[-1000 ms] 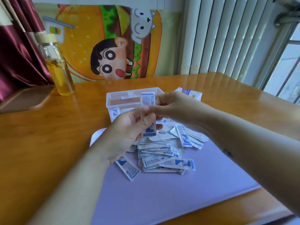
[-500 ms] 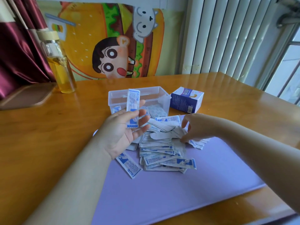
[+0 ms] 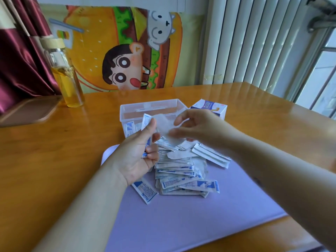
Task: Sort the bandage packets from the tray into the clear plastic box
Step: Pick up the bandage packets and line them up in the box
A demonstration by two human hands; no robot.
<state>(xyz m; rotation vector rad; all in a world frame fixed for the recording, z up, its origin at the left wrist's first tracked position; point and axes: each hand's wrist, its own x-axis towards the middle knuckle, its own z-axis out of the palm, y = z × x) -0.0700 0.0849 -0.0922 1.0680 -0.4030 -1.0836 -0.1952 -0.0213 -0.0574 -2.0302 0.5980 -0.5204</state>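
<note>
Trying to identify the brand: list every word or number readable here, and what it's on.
No text reads clearly.
Loose packet: blue characters, upside down, blurred.
Pile: blue print, too small.
Carton: blue characters, blurred.
Packets in left hand: print blurred.
Packet in right hand: motion-blurred, no print visible.
Poster: no words.

Bright daylight fr. window [image 3: 325, 70]; right hand [image 3: 198, 128] motion-blurred.

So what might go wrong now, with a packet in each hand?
1. The right hand and its white packet are motion-blurred; passed over carelessly, it might slip from the left hand, which pinches a blue-printed packet.
2. The loose pile on the purple tray lies between the forearms; either could scatter it.
</note>
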